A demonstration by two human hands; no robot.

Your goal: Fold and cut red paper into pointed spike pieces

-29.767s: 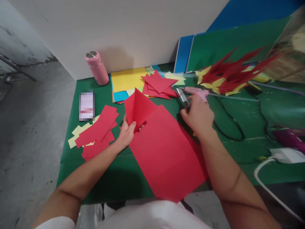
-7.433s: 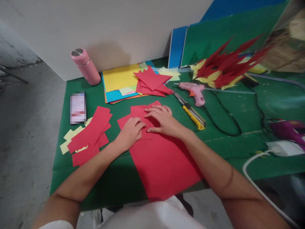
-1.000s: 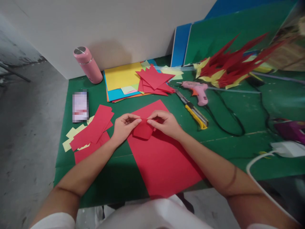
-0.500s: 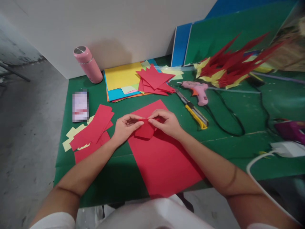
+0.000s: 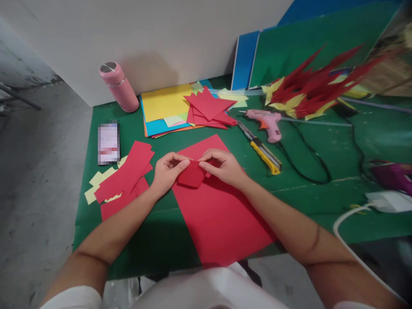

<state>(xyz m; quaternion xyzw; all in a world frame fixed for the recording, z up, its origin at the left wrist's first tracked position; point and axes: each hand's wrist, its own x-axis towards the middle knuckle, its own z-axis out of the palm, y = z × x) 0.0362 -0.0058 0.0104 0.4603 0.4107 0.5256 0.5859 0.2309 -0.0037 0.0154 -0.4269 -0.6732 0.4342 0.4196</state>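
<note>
My left hand (image 5: 167, 171) and my right hand (image 5: 222, 166) both pinch a small folded piece of red paper (image 5: 192, 175), held just above a large red sheet (image 5: 222, 214) lying on the green table cover (image 5: 161, 240). Thumb and fingers of each hand are closed on the piece's top edge. The two hands nearly touch at the fingertips.
A pile of red and yellow strips (image 5: 124, 178) lies to the left, near a phone (image 5: 108, 143) and a pink bottle (image 5: 119, 87). Behind are coloured sheets (image 5: 164, 107) with red triangles (image 5: 207, 107), a yellow utility knife (image 5: 262, 150), a pink glue gun (image 5: 267, 122) with its black cord, and a red-yellow spiky paper piece (image 5: 312, 92).
The small red piece has shifted slightly between my fingers as they re-pinch its top edge; my hands stay in the same place over the sheet.
</note>
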